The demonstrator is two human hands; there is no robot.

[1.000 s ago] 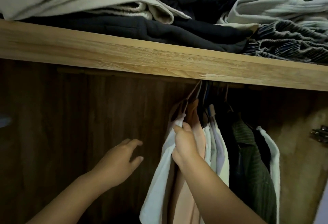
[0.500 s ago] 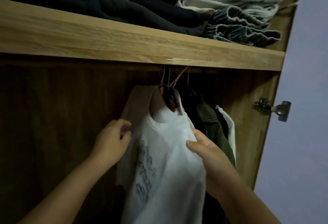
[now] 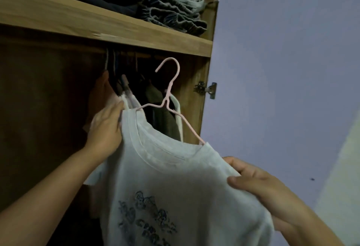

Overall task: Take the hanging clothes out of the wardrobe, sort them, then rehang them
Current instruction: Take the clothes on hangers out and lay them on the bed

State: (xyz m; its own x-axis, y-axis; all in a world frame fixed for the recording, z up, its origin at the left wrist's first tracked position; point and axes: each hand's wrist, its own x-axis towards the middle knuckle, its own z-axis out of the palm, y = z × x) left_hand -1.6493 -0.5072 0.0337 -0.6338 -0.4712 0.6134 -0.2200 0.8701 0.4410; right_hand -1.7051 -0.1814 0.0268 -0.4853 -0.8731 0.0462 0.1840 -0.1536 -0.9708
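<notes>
White printed T-shirt [image 3: 181, 191] on pink hanger [image 3: 171, 94], tilted, off the rail.

Dim light here: a wooden wardrobe [image 3: 204, 97] with a thick shelf [image 3: 109, 25], a metal hinge [image 3: 206, 89] on its side, and a plain bluish wall [image 3: 282, 60] beside it.

The T-shirt [image 3: 175, 197] is running off the bottom edge, its print blurring; the rail is hiding behind the shelf [image 3: 116, 29].
</notes>
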